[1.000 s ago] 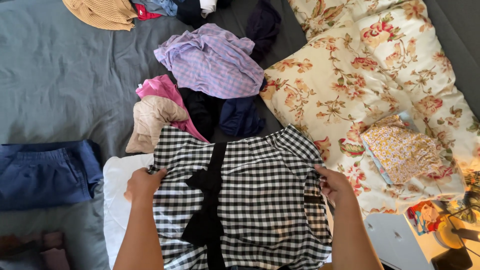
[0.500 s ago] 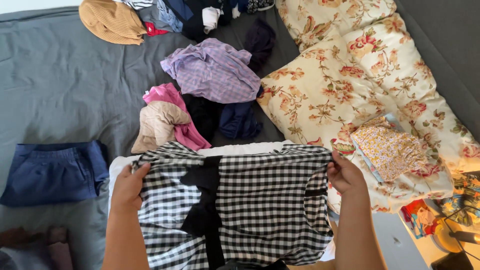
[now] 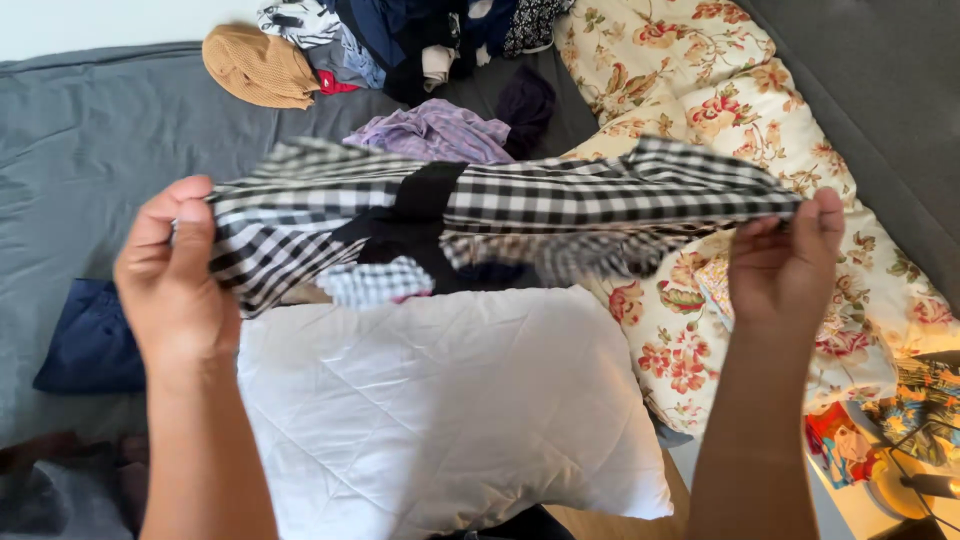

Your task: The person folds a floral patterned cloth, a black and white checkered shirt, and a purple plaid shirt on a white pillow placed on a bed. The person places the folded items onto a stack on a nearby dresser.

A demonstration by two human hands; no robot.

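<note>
I hold a black-and-white checked garment [image 3: 560, 200] with a black band down its middle, stretched out in the air between both hands. My left hand [image 3: 175, 275] pinches its left edge and my right hand [image 3: 785, 265] pinches its right edge. The cloth hangs level above a white quilted pillow [image 3: 440, 400] that lies just below it.
A grey bed sheet [image 3: 90, 170] holds a pile of clothes at the back: a lilac shirt [image 3: 430, 130], a mustard knit [image 3: 255, 65], dark garments [image 3: 420, 30]. A folded navy item [image 3: 90, 345] lies left. A floral duvet [image 3: 720, 110] lies right.
Both hands have lifted the checked garment off the pillow and raised it flat into the air, so the white pillow underneath is now uncovered.
</note>
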